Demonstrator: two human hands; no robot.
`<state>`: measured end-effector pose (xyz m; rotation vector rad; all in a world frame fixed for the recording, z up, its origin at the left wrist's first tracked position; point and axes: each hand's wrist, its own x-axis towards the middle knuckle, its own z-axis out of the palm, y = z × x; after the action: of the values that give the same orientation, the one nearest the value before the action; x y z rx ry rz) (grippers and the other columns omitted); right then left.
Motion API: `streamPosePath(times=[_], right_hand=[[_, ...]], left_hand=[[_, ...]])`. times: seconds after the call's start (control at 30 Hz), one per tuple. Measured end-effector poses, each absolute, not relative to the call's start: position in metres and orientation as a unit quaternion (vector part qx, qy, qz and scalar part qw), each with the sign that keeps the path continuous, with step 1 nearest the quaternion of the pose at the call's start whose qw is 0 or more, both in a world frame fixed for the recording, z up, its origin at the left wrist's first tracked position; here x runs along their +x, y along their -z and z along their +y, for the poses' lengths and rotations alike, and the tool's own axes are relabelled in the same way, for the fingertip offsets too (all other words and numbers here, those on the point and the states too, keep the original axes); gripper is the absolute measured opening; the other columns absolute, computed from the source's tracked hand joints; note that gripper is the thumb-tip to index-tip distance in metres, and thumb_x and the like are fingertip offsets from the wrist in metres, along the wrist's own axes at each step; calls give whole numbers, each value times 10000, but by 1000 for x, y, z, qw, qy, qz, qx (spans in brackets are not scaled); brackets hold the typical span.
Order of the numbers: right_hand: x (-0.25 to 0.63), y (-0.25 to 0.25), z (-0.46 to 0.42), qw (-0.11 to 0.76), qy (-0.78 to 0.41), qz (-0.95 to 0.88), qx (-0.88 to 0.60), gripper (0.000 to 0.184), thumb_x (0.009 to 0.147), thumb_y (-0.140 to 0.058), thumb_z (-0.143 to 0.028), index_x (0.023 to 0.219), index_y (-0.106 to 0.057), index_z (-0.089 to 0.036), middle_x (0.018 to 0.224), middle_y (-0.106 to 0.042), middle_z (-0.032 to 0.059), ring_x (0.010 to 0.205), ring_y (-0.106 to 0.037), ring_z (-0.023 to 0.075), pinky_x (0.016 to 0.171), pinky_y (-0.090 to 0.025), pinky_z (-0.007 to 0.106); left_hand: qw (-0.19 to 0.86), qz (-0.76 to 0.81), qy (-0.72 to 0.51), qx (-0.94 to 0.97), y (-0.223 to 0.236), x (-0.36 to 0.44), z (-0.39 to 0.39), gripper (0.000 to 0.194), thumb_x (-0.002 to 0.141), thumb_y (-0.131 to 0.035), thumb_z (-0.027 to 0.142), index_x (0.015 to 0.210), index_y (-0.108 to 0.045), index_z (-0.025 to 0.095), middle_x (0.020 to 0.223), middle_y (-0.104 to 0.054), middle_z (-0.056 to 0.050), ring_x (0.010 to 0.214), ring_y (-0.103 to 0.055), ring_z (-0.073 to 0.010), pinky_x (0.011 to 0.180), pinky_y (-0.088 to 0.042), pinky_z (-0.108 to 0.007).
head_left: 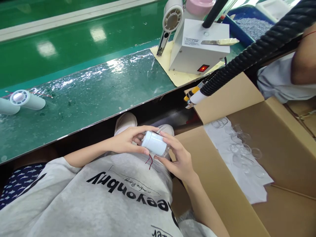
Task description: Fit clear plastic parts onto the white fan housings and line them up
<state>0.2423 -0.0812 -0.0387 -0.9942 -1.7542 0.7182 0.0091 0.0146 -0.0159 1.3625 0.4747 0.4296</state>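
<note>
A light-blue cylindrical housing [154, 143] with thin red and dark wires hanging from it is held above my lap. My left hand [129, 140] grips its left end, with the thumb along the near side and the fingers behind. On the other end, my right hand [178, 154] has its fingers and thumb closed round the housing. Something clear shows at that right end, partly covered by the fingers. Two similar pale cylinders lie on the green bench at the far left, the nearer one [33, 101] showing a round vented end.
An open cardboard box [217, 168] at my right holds clear rings [243, 149] on white sheet. A black flexible hose [247, 59] with an electric screwdriver tip crosses above it. A white switched device [197, 49] and a handheld fan [170, 23] stand on the bench [103, 85]. Another person's arm [304, 62] is at right.
</note>
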Motion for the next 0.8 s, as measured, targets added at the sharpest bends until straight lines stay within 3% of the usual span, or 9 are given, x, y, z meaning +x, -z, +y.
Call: streamPosePath(times=[0.23,0.43,0.63,0.73,0.8], right_hand=[[240,39,-83,493,-250,-729,-405,678,877,-741,-57,1467,-550,-331,1490,-668,120,1310,-704,320,1008,-673,535],[239,38,-82,502,-238,-729,-400,681,870,-757,-70,1465,-557,-335,1469,-685,120,1270,-729,318,961,-694,524],[243,44,-92,500,-216,-709,-447,491,839,-836,-321,1295,-657,-292,1293,-769,131,1115,-779,349,876,-699,537],[246,46,-101,568,-276,-603,-488,529,853,-770,-545,1289,-665,-264,1132,-792,133,930,-788,339,751,-681,495],[250,47,-106,631,-325,-485,-510,514,870,-706,-574,1283,-666,-272,1073,-775,107,765,-754,278,621,-642,424]], left_hand=[[724,204,-203,627,10,7,15,777,757,-934,260,1472,-636,320,1438,-668,-117,1111,-733,-238,884,-650,-326],[749,197,-187,605,10,6,16,782,754,-942,287,1470,-630,310,1385,-698,-121,1069,-748,-236,871,-646,-335],[811,212,-172,517,14,6,14,659,799,-915,346,1398,-652,261,1211,-709,-87,1030,-730,-203,857,-626,-322],[818,241,-161,497,14,5,14,605,815,-898,389,1348,-650,247,1130,-686,-55,907,-713,-162,793,-630,-310],[813,262,-148,498,15,6,15,635,816,-893,414,1358,-612,242,1087,-691,-49,860,-726,-165,762,-634,-316]])
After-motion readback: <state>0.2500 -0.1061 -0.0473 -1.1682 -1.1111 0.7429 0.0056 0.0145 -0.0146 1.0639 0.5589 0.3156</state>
